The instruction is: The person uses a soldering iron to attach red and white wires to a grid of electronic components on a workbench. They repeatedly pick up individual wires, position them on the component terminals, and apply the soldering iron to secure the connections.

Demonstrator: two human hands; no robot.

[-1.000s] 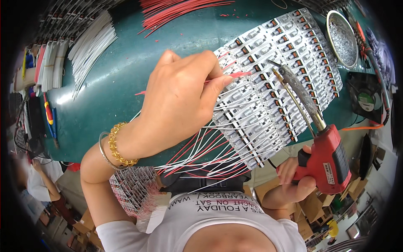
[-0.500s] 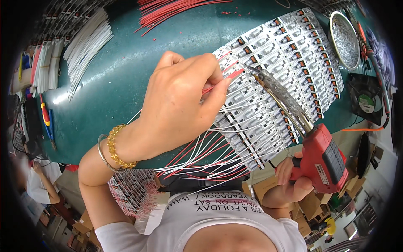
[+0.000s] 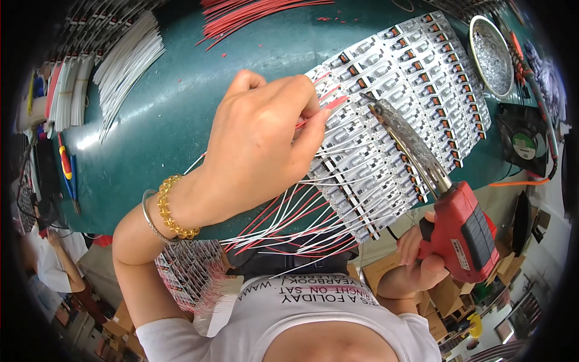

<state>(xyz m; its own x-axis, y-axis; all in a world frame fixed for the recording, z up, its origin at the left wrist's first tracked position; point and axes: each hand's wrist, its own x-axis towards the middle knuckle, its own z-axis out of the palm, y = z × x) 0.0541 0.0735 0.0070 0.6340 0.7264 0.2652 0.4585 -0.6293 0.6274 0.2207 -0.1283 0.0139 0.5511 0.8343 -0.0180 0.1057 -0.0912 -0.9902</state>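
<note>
My left hand (image 3: 259,136) is closed in a pinch on several red wires (image 3: 336,103), whose ends lie over the upper left part of a white panel of small circuit boards (image 3: 416,78). White wires (image 3: 289,232), mixed with red ones, hang from the panel's near left side toward my lap. In my right hand (image 3: 422,259) is a red soldering gun (image 3: 467,232) with a black grip panel. Its long, darkened tip points up and left over the boards, a little right of the red wire ends. Whether the tip touches a board I cannot tell.
A round metal bowl (image 3: 491,57) of silvery bits and a black fan (image 3: 523,140) stand at the right. Bundles of white wires (image 3: 129,66) and red wires (image 3: 259,15) lie at the back. A red-yellow screwdriver (image 3: 65,161) is at the left. Another person (image 3: 57,259) is farther left.
The soldering gun's tip has shifted slightly right, away from the red wire ends. My left hand stays almost in place, still pinching the wires.
</note>
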